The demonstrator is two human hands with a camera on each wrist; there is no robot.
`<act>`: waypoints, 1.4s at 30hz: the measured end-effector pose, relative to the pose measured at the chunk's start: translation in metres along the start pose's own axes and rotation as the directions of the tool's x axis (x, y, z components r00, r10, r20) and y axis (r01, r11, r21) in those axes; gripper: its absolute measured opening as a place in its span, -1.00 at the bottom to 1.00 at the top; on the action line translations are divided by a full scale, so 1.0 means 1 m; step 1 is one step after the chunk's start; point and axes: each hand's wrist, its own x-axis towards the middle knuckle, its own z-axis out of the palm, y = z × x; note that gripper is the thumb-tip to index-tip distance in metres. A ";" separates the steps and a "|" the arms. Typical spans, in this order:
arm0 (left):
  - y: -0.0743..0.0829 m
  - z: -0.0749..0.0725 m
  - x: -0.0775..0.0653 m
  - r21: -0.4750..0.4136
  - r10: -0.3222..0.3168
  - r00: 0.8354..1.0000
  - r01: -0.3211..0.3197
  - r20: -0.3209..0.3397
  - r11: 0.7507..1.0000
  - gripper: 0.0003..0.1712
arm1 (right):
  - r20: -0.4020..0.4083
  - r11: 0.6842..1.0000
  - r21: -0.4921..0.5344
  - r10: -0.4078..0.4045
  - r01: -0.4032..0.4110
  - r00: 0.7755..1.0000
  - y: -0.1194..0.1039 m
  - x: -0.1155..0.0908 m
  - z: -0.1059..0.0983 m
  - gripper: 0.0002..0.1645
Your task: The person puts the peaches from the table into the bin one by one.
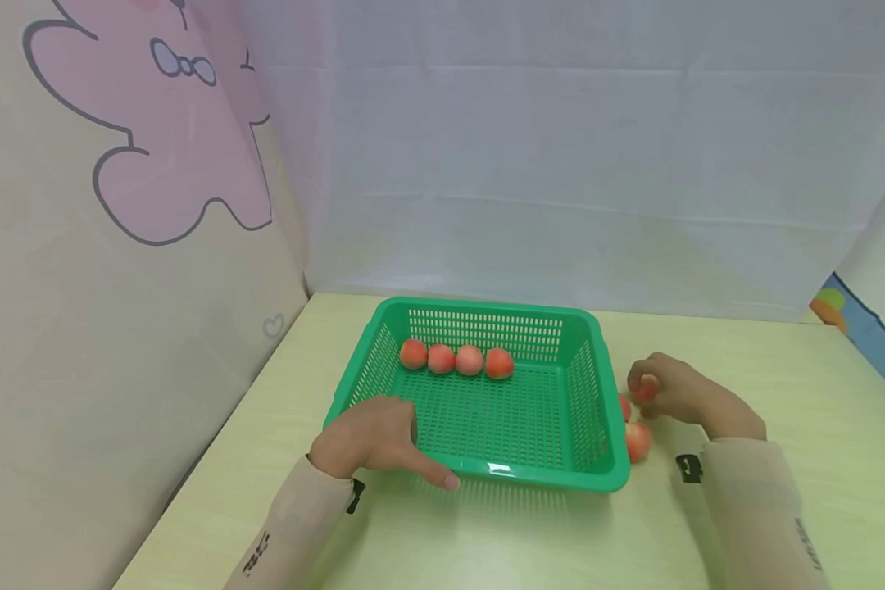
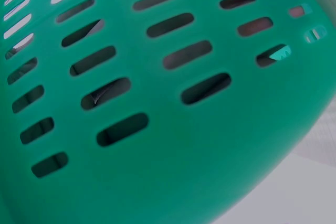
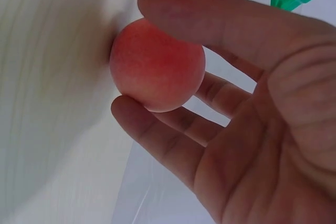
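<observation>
My right grip (image 1: 689, 397) pinches a peach (image 3: 157, 69) (round, no long axis); the green basket (image 1: 487, 307) lies to its left.

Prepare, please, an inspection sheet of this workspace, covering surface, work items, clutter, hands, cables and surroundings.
Surface: pale yellowish table.
Work items: green basket with four reddish fruits in a row inside; two loose fruits outside, by its right side; one held fruit.
Clutter: nothing seen.
Left hand: at the basket's near-left corner, thumb along the near rim; finger grip unclear.
Right hand: holds one fruit right of the basket.
Cables: nothing seen.
Surroundings: pale backdrop; pink cartoon figure at left.
</observation>
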 end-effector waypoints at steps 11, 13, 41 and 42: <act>-0.002 0.001 0.001 -0.008 0.010 1.000 -0.010 -0.002 1.000 -0.12 | 0.019 0.998 0.006 0.055 -0.055 0.998 -0.002 -0.001 -0.001 -0.69; -0.002 0.001 0.001 -0.012 0.012 1.000 -0.012 -0.001 1.000 -0.12 | 0.023 0.998 0.011 0.066 -0.066 0.998 -0.001 -0.002 0.000 -0.68; -0.002 0.000 0.003 -0.005 0.009 1.000 -0.009 0.016 1.000 -0.14 | 0.042 0.995 0.028 0.099 -0.100 0.994 0.002 -0.003 0.000 -0.61; -0.002 0.000 0.003 -0.005 0.008 1.000 -0.008 0.015 1.000 -0.13 | 0.043 0.994 0.031 0.104 -0.105 0.994 0.002 -0.003 0.000 -0.61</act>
